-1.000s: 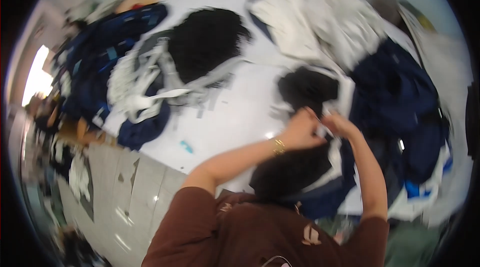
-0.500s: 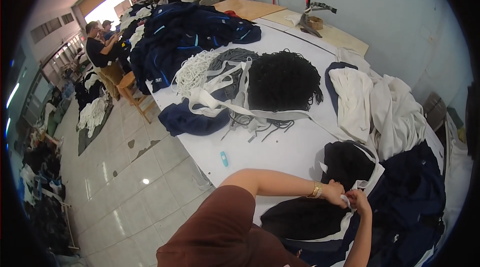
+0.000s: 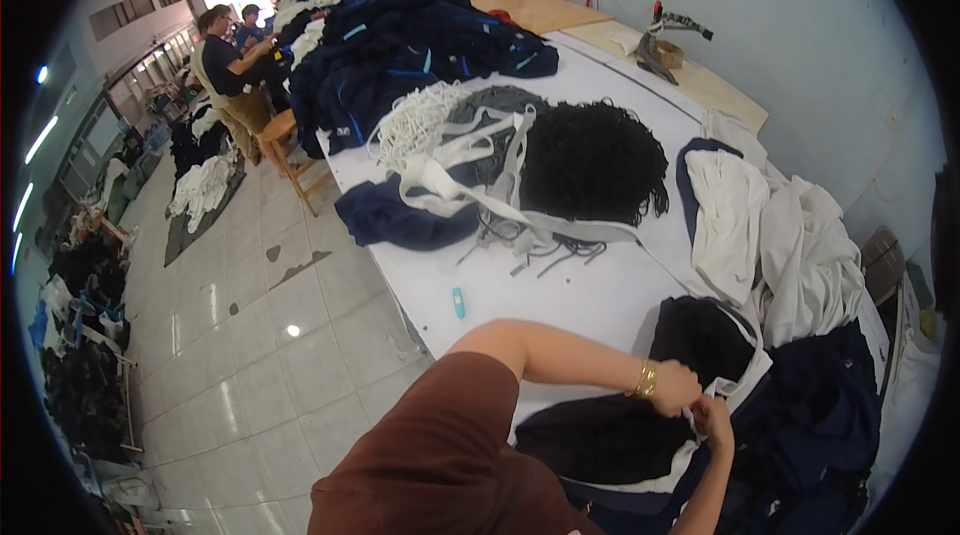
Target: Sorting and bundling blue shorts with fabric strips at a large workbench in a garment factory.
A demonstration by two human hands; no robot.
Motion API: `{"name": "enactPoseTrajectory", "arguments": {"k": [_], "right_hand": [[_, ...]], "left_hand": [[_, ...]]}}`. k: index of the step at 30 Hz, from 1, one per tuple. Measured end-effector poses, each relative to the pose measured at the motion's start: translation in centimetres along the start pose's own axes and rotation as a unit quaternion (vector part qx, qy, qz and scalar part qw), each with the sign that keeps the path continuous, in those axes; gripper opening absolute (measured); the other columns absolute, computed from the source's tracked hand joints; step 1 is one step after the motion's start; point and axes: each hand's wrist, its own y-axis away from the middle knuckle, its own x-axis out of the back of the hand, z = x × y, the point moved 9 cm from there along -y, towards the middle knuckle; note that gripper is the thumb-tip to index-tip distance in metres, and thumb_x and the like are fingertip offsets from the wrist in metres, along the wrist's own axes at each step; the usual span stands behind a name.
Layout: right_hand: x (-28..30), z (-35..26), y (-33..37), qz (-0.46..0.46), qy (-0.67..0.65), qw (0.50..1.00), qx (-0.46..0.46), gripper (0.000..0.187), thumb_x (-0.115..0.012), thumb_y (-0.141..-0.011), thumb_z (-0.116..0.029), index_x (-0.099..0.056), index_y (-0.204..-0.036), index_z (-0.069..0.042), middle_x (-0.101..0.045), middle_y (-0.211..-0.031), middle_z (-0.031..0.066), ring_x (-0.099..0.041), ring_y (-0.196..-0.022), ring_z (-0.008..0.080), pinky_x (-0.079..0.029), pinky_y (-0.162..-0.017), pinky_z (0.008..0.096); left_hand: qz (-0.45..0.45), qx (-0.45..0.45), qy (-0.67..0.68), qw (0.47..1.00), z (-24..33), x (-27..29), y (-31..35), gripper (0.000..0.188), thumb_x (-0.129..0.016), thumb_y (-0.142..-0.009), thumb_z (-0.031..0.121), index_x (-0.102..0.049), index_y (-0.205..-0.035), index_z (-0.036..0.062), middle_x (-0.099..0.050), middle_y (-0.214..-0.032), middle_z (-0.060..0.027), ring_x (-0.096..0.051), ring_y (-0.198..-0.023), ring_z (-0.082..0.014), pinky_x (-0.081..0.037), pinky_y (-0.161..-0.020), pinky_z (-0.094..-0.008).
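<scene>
Both hands are close together over a dark garment with a white band at the table's near right. My left hand [image 3: 677, 388], with a gold band at the wrist, is closed on a white fabric strip [image 3: 718, 387]. Just right of and below it, my right hand [image 3: 712, 421] pinches the same white strip; its exact fingertips are partly hidden. Black cloth [image 3: 605, 435] bordered by white lies below the hands, and a rounded black bundle [image 3: 700, 340] sits just beyond them. Navy garments [image 3: 810, 415] are heaped to the right.
On the white table [image 3: 560, 310] lie a light blue small tool [image 3: 458, 302], a black cord bundle [image 3: 593, 160], white cords [image 3: 415, 125] and a navy garment pile [image 3: 400, 45]. White cloth [image 3: 810, 245] lies at right. People [image 3: 235, 75] stand beside a wooden stool [image 3: 285, 150] at far left.
The view has shifted, so the table's contents sit slightly right. My left hand has turned so its back shows more, fingers closed. Both hands stay together at the white strip.
</scene>
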Motion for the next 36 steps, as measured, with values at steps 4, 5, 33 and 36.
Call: {"name": "enactPoseTrajectory", "arguments": {"k": [4,5,33,36], "right_hand": [[0.3,-1.2,-0.2,0.052,0.056,0.995,0.064,0.035,-0.051,-0.081,-0.028,-0.052,-0.054,-0.006,-0.041,-0.046,-0.0034,-0.035,-0.041,0.0068,-0.023,-0.039,0.0256],[0.6,-0.9,0.2,0.084,0.063,0.993,0.054,0.037,-0.051,-0.082,-0.029,-0.052,-0.053,-0.005,-0.042,-0.046,-0.0029,-0.036,-0.042,0.0069,-0.024,-0.039,0.026],[7.7,-17.2,6.8,0.187,-0.148,0.932,0.271,0.029,-0.049,-0.088,-0.028,-0.06,-0.09,-0.001,-0.054,-0.067,0.0011,-0.047,-0.053,0.0061,-0.04,-0.049,0.0197],[-0.8,-22.3,5.8,-0.024,0.034,0.94,0.338,0.033,-0.047,-0.088,-0.032,-0.063,-0.087,-0.003,-0.063,-0.076,0.007,-0.059,-0.067,0.0141,-0.047,-0.061,0.0268]], "left_hand": [[-0.082,-0.023,0.014,0.996,-0.1,0.5,-1.3,0.033,-0.066,-0.071,0.036,-0.066,-0.085,0.0064,-0.064,-0.081,-0.0149,-0.062,-0.081,-0.0332,-0.05,-0.07,-0.0414],[-0.071,-0.087,0.024,0.993,1.1,1.4,-1.1,0.035,-0.064,-0.072,0.037,-0.065,-0.086,0.0059,-0.064,-0.08,-0.0152,-0.062,-0.08,-0.0333,-0.05,-0.071,-0.0416],[0.106,-0.049,0.509,0.853,-1.3,-1.8,-1.5,0.048,-0.063,-0.078,0.02,-0.046,-0.12,0.0034,-0.056,-0.107,-0.0061,-0.052,-0.094,-0.016,-0.04,-0.084,-0.0259],[-0.018,0.07,0.328,0.942,-2.6,-6.2,-3.8,0.04,-0.06,-0.084,0.019,-0.047,-0.116,-0.0004,-0.056,-0.109,-0.0094,-0.051,-0.101,-0.0148,-0.039,-0.088,-0.0304]]}}
